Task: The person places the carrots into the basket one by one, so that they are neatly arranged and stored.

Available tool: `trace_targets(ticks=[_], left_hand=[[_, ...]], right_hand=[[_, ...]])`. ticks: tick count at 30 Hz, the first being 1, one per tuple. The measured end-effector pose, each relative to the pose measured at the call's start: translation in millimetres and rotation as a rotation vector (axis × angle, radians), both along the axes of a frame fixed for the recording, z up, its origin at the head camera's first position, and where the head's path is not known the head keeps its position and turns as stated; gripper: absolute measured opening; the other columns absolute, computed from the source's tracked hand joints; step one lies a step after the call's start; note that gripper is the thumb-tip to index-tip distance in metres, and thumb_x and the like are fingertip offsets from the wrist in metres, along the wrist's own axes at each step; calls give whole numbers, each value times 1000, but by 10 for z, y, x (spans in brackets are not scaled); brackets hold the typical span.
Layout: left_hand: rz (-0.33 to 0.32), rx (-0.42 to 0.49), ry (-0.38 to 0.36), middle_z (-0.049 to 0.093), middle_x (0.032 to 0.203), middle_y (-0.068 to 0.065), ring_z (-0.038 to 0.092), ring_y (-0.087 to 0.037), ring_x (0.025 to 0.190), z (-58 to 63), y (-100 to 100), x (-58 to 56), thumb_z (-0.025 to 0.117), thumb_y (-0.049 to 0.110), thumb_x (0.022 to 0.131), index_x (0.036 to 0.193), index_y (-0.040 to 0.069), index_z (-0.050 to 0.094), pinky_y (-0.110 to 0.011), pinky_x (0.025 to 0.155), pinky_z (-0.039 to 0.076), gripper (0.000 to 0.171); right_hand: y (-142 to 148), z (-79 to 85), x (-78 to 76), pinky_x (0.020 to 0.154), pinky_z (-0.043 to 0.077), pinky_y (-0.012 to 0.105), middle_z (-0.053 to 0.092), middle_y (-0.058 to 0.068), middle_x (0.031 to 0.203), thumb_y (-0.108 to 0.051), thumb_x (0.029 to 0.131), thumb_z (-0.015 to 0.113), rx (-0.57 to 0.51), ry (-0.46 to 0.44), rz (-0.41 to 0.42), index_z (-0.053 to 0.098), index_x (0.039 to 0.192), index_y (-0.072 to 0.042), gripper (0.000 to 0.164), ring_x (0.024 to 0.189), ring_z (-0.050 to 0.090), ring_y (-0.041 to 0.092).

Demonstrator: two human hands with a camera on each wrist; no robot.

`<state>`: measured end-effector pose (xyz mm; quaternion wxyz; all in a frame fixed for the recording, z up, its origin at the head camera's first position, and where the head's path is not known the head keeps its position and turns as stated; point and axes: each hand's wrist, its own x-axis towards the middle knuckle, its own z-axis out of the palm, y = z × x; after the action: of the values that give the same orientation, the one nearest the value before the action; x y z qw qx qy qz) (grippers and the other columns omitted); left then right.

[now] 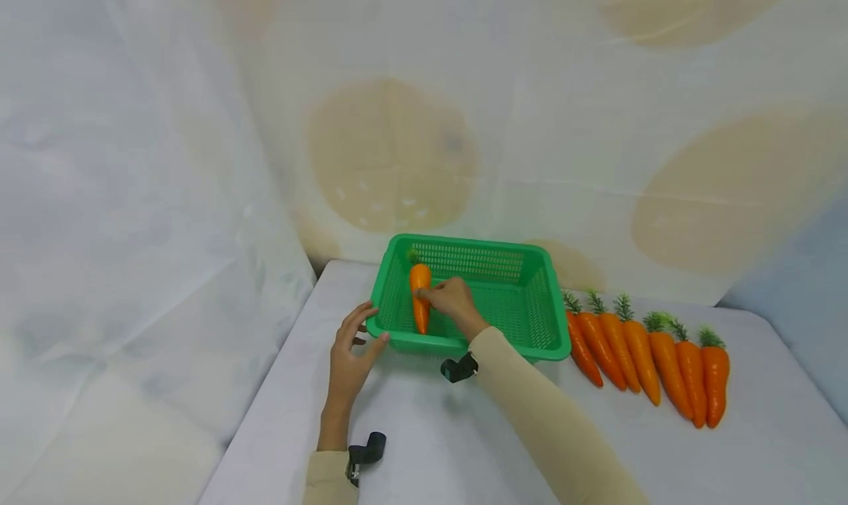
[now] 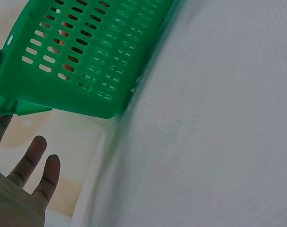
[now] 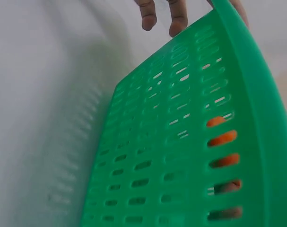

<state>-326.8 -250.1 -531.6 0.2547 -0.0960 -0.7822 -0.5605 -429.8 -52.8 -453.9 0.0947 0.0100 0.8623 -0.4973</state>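
A green plastic basket [image 1: 464, 343] with slotted walls stands on the table. Inside it, along the left side, lies an orange carrot [image 1: 420, 277] with a small leafy top, its tip toward the front. My right hand [image 1: 453, 299] reaches over the front rim and pinches this carrot at its middle. At the basket's front left corner my left hand [image 1: 351, 354] holds the rim between thumb and fingers, with its other fingers [image 2: 49, 177] spread below. Through the wall slots in the right wrist view, bits of the orange carrot [image 3: 223, 137] show; the right fingertips are mostly hidden there.
Several more carrots [image 1: 639, 350] with green tops lie side by side in a row right of the basket. A white cloth [image 1: 417, 446] covers the table. Patterned sheets [image 1: 530, 122] hang behind and to the left.
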Motion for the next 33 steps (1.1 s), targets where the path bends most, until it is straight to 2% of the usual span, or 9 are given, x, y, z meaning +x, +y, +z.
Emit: trace_targets(ticks=[4, 7, 9, 12, 16, 20, 24, 28, 33], left_hand=[[-2, -5, 11, 47, 150, 6, 49, -18, 107, -29, -23, -31, 75, 23, 92, 138, 14, 60, -54, 83, 45, 49], [-8, -5, 16, 47, 150, 6, 50, -19, 106, -7, -25, -31, 75, 24, 92, 138, 12, 59, -54, 83, 45, 50], [-10, -9, 12, 47, 150, 7, 50, -19, 107, 5, -22, -28, 75, 25, 93, 138, 12, 59, -54, 83, 46, 50], [-8, -9, -4, 47, 150, 9, 50, -18, 107, 15, -21, -23, 75, 27, 92, 138, 13, 60, -54, 84, 46, 50], [-4, -13, -18, 46, 150, 12, 49, -18, 107, 13, -30, -17, 75, 28, 92, 138, 12, 60, -53, 84, 46, 51], [-7, -1, -18, 46, 150, 12, 49, -18, 108, 1, -33, -12, 75, 28, 92, 138, 12, 60, -53, 84, 45, 51], [-5, 2, -15, 47, 150, 10, 49, -18, 107, -2, -3, -8, 75, 27, 93, 137, 13, 60, -54, 84, 45, 49], [3, 9, -5, 48, 150, 3, 49, -19, 106, 98, 44, 57, 75, 21, 92, 136, 10, 60, -57, 83, 44, 47], [4, 21, 10, 49, 148, -12, 50, -24, 106, 278, 69, 161, 74, 11, 91, 134, 2, 60, -61, 82, 43, 46]], right_hand=[[-70, 4, -61, 62, 50, 38, 69, 15, 74, -34, 85, 77, 12, -10, -3, 57, 59, -10, 41, 62, 56, 20], [-103, -13, -99, 53, 43, 31, 57, 6, 57, -31, 85, 78, 25, -36, -14, 46, 53, -14, 48, 54, 50, 18], [-118, -22, -115, 51, 42, 29, 50, 1, 53, -30, 85, 78, 38, -56, -22, 43, 52, -15, 50, 51, 45, 15], [-138, -34, -126, 55, 47, 32, 51, 2, 56, -28, 85, 78, 54, -92, -22, 48, 57, -12, 44, 54, 50, 17], [-180, -67, -129, 61, 51, 35, 57, 6, 65, -26, 85, 79, 40, -135, -26, 61, 78, -2, 30, 60, 55, 20], [-226, -106, -145, 56, 47, 32, 53, 6, 64, -23, 84, 79, 15, -175, -37, 62, 91, 2, 31, 53, 48, 17], [-245, -137, -180, 63, 53, 34, 56, 7, 71, -22, 83, 80, 59, -176, -31, 62, 95, 4, 34, 59, 52, 17], [-263, -148, -200, 65, 54, 33, 61, 10, 76, -21, 82, 81, 123, -164, -33, 64, 97, 5, 35, 61, 57, 18], [-346, -92, -148, 59, 51, 30, 61, 11, 78, -19, 83, 80, 132, -159, -10, 63, 100, 6, 34, 62, 56, 19]])
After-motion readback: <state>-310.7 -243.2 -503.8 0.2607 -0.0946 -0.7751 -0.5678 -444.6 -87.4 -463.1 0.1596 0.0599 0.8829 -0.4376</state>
